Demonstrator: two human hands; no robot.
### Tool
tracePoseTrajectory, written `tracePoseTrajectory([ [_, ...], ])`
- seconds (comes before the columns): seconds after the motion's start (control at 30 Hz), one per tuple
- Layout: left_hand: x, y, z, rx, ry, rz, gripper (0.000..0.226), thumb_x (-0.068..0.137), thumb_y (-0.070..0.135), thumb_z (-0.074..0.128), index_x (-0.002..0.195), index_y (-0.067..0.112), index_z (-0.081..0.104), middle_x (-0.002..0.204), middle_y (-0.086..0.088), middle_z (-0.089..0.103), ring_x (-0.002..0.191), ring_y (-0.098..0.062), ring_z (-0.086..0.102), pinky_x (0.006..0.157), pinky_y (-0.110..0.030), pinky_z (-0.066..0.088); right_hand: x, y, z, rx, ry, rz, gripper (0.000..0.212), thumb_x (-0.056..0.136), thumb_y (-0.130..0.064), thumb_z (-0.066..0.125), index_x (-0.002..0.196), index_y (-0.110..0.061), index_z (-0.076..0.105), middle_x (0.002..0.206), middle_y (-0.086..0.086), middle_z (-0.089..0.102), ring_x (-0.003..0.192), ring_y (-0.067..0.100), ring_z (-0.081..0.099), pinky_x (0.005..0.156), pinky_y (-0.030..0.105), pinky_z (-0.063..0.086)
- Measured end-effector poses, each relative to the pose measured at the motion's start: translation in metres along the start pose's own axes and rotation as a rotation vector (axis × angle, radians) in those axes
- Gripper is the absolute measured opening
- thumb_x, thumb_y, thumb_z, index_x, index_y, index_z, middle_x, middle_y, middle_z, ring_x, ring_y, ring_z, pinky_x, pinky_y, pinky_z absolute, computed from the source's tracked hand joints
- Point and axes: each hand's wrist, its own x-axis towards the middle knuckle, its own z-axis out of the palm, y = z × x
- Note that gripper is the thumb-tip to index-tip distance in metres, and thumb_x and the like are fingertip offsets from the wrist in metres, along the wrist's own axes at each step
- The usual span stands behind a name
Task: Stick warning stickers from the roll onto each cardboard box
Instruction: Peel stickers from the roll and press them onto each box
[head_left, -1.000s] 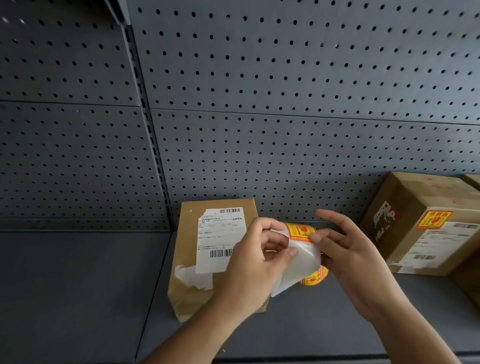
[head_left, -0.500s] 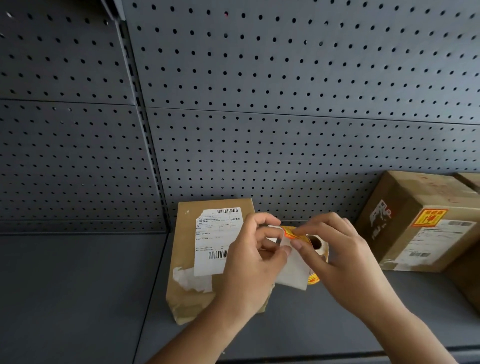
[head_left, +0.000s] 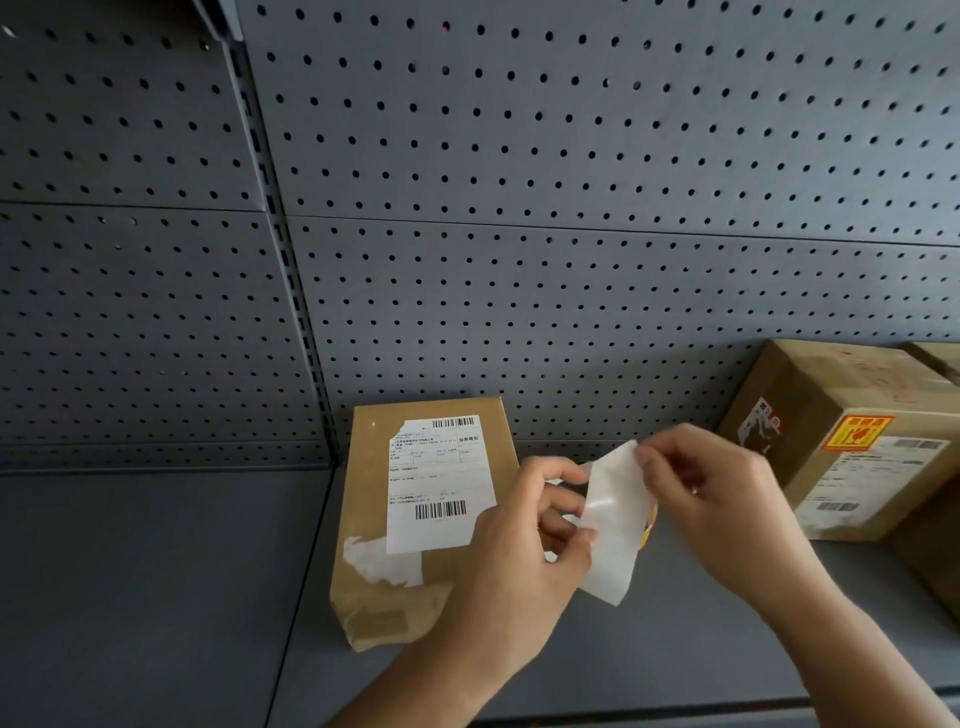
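Both hands pinch a white strip (head_left: 613, 519) of sticker backing above a grey shelf (head_left: 156, 571): the left hand (head_left: 519, 561) at its lower edge, the right hand (head_left: 727, 499) at its top. A labelled box (head_left: 415, 519) lies at nine o'clock; another box (head_left: 852, 441), already stickered, sits at three o'clock.

A dark grey perforated metal back panel (head_left: 571, 208) dotted with black holes; brown cardboard boxes (head_left: 415, 587) bear white barcoded labels (head_left: 439, 483); a red-and-yellow warning sticker (head_left: 857, 433) sits at right.
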Motion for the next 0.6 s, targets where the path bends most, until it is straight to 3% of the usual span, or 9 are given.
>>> tracePoseTrajectory([
  [0.1, -0.005, -0.001, 0.001, 0.054, -0.062, -0.025, 0.036, 0.091, 0.013, 0.069, 0.110, 0.041, 0.055, 0.094, 0.022, 0.063, 0.080, -0.003, 0.062, 0.069, -0.014, 0.049, 0.009, 0.008, -0.016, 0.113, 0.067, 0.174, 0.014, 0.098, -0.024, 0.060, 0.086, -0.026, 0.067, 0.067, 0.000, 0.066, 0.055, 0.015, 0.057, 0.049, 0.031, 0.045],
  [0.2, -0.009, -0.003, 0.004, 0.151, -0.127, -0.015, 0.034, 0.092, 0.017, 0.067, 0.111, 0.044, 0.057, 0.097, 0.023, 0.063, 0.089, 0.000, 0.063, 0.073, -0.015, 0.052, 0.014, 0.011, -0.032, 0.171, 0.184, 0.253, 0.013, 0.101, -0.029, 0.056, 0.094, -0.024, 0.067, 0.055, 0.007, 0.063, 0.042, 0.009, 0.051, 0.043, 0.030, 0.042],
  [0.3, -0.012, 0.002, 0.000, 0.272, -0.183, 0.026, 0.025, 0.095, 0.033, 0.063, 0.117, 0.043, 0.056, 0.099, 0.020, 0.068, 0.093, -0.001, 0.064, 0.080, -0.024, 0.056, 0.011, 0.003, -0.035, 0.228, 0.269, 0.231, 0.013, 0.101, -0.028, 0.056, 0.094, -0.023, 0.066, 0.054, 0.006, 0.066, 0.038, 0.009, 0.052, 0.040, 0.026, 0.045],
  [0.4, -0.010, 0.008, -0.011, 0.359, -0.139, 0.085, 0.021, 0.096, 0.047, 0.056, 0.116, 0.041, 0.060, 0.095, 0.015, 0.074, 0.087, -0.003, 0.067, 0.076, -0.029, 0.057, 0.002, -0.016, -0.026, 0.291, 0.267, 0.115, 0.010, 0.098, -0.019, 0.059, 0.092, -0.021, 0.067, 0.054, 0.009, 0.066, 0.041, 0.012, 0.061, 0.041, 0.022, 0.050],
  [0.5, -0.008, 0.017, -0.020, 0.015, -0.100, -0.036, 0.022, 0.098, 0.043, 0.059, 0.103, 0.027, 0.073, 0.088, 0.006, 0.076, 0.081, -0.008, 0.071, 0.078, -0.033, 0.060, -0.010, -0.032, -0.008, 0.259, 0.264, -0.084, 0.009, 0.094, -0.010, 0.063, 0.090, -0.015, 0.069, 0.068, 0.007, 0.068, 0.054, 0.008, 0.070, 0.048, 0.027, 0.057],
  [0.6, -0.005, 0.027, -0.030, -0.413, -0.072, -0.230, 0.046, 0.090, 0.047, 0.058, 0.100, 0.005, 0.074, 0.087, -0.015, 0.076, 0.075, -0.019, 0.071, 0.075, -0.035, 0.060, -0.022, -0.045, 0.012, 0.164, 0.260, -0.253, 0.010, 0.097, -0.016, 0.065, 0.091, -0.013, 0.072, 0.082, -0.003, 0.068, 0.064, 0.006, 0.071, 0.055, 0.024, 0.054],
])
